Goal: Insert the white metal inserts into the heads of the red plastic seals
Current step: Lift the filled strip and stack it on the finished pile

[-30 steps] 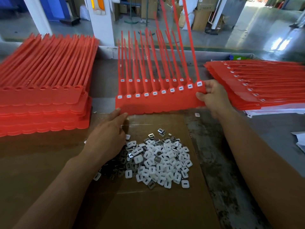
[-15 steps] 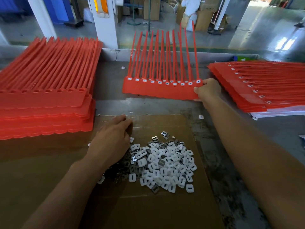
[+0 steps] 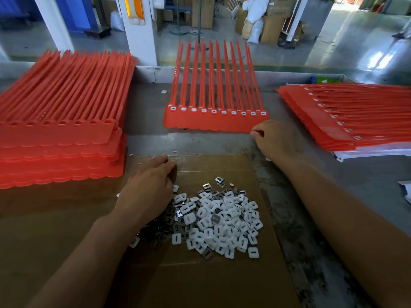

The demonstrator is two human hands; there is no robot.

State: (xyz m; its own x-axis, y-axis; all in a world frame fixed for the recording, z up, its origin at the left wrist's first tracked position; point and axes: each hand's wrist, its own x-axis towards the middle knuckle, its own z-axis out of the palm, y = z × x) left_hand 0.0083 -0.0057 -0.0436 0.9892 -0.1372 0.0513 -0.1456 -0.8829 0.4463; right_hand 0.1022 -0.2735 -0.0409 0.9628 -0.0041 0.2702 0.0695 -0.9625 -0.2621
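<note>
Right grip (image 3: 275, 141) has its fingers curled at the near right corner of the strip of red seals (image 3: 213, 124); if they pinch this corner or only touch it, I cannot tell. Left grip (image 3: 149, 192) lies palm down with relaxed fingers at the left side of the pile of white inserts (image 3: 222, 218), and I see nothing held in it.

The strip lies flat in the middle of the worktop (image 3: 146, 101), toward the far edge, and its tails reach over the raised far rim. Every head on it shows a white insert, so I judge this strip is filled. The pile sits on a cardboard sheet (image 3: 211, 281) by the near edge. A stack with empty heads (image 3: 60, 134) is at the left edge, and a stack with inserts (image 3: 347, 121) at the right edge.

Lifting the strip by one corner could bend it, and a badly seated insert may drop out. The tails may catch on the rim. A careless sweep of the left grip could scatter inserts off the cardboard.
</note>
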